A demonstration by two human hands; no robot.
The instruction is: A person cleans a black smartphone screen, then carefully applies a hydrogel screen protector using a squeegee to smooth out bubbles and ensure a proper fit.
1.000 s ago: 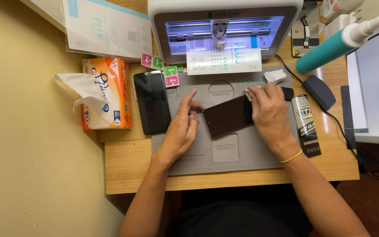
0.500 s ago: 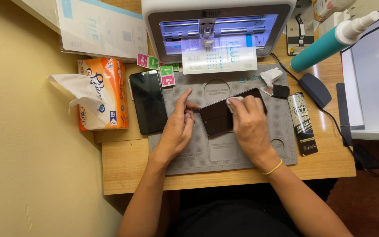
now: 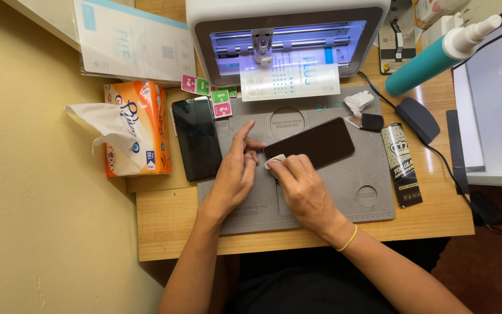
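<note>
**Dark phone under two hands on the grey mat**

On the grey work mat (image 3: pixel 373 192): a dark smartphone (image 3: pixel 315 142), flat, screen up, slightly tilted, near the middle. Right hand (image 3: pixel 303 189) at the phone's lower left corner, fingers bent, pressing a small white wipe (image 3: pixel 275 160) against the glass. Left hand (image 3: pixel 233 174) just left of the phone, half open, index finger stretched up, other fingertips touching the phone's left end; nothing gripped inside.

Left of the mat, partly over its edge: a second black phone (image 3: pixel 196 138), flat. Further left: an orange tissue pack (image 3: pixel 137 128) with one tissue out. Above the mat: a white film cutting machine (image 3: pixel 286 40), lit inside. On the mat's upper right: a crumpled white wipe (image 3: pixel 358 102). Right of the mat: a black flat packet (image 3: pixel 401 166) and, higher, a teal spray bottle (image 3: pixel 431 61).
</note>
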